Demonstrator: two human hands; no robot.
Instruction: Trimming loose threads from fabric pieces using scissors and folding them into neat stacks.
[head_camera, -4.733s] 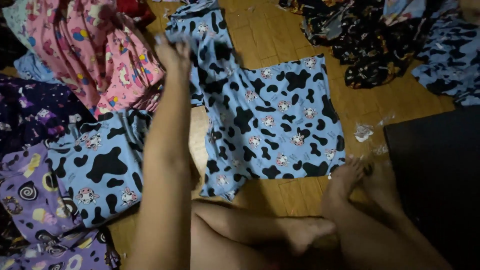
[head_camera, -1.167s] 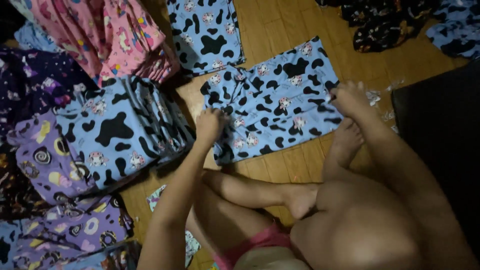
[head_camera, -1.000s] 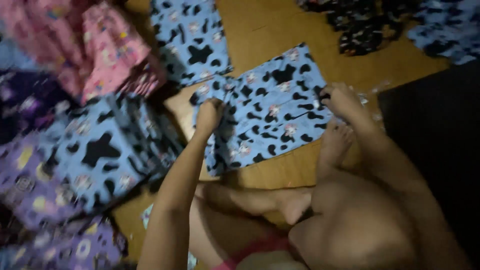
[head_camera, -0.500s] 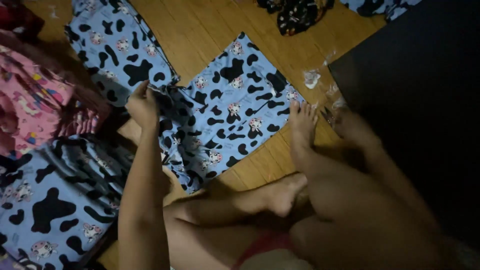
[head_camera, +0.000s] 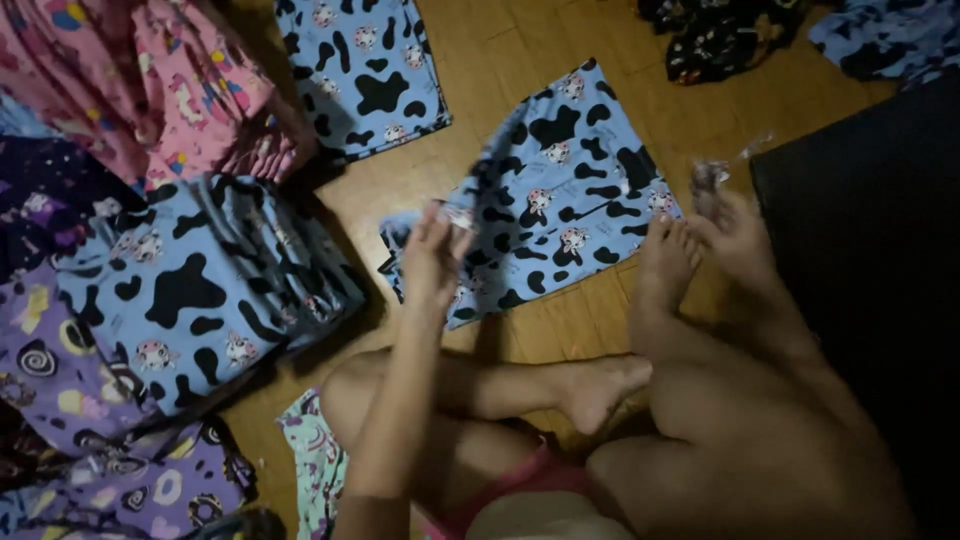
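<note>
Blue cow-print cloth (head_camera: 560, 190) now lies angled on the wooden floor (head_camera: 490, 70), nearer the stack (head_camera: 200, 280). Left hand (head_camera: 432, 255) pinches its near corner; right hand (head_camera: 735, 235), blurred, has let go, grip unclear.

The right hand (head_camera: 735, 235) is motion-blurred, its grip unclear; the pink pile (head_camera: 130, 80) runs off frame.

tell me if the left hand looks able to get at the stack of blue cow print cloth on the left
Probably yes. The left hand rests on the spread blue cow print piece, and only bare wooden floor lies between it and the stack beside it.
</note>
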